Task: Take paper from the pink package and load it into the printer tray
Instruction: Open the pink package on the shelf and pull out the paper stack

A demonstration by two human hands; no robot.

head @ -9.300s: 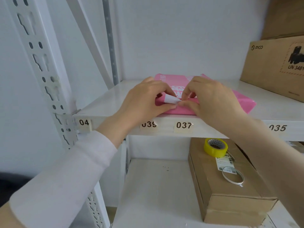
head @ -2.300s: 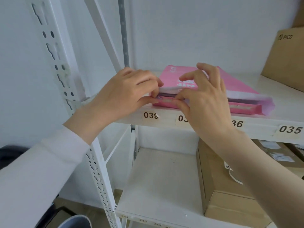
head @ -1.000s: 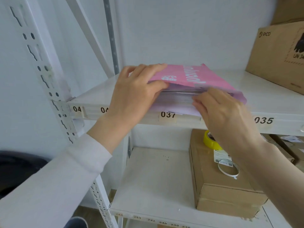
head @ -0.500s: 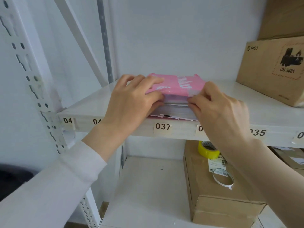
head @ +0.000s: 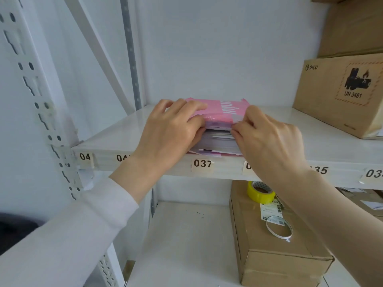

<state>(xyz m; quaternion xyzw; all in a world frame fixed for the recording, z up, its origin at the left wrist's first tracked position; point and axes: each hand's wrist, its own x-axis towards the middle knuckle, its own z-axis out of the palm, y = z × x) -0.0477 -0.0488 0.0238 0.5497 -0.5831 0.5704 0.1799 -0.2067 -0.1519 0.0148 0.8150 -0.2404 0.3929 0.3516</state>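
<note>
A stockroom or storage area, by the look of it: white slotted-steel racking (head: 39, 112) against a plain wall, shelf (head: 124, 137) edges tagged with numbered labels such as 037 (head: 202, 163). Brown shipping cartons stacked at right, one (head: 339, 94) marked PICO and UN 3481 with a battery hazard sign. On the shelf below, another carton (head: 275, 257) topped with a yellow tape roll (head: 260, 192) and a barcode sticker (head: 271, 210).

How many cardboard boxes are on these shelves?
4, maybe more out of frame. PICO box on the upper shelf at right, a plain box stacked on it, a long box on the lower shelf, and a partly hidden box behind the right arm.
</note>
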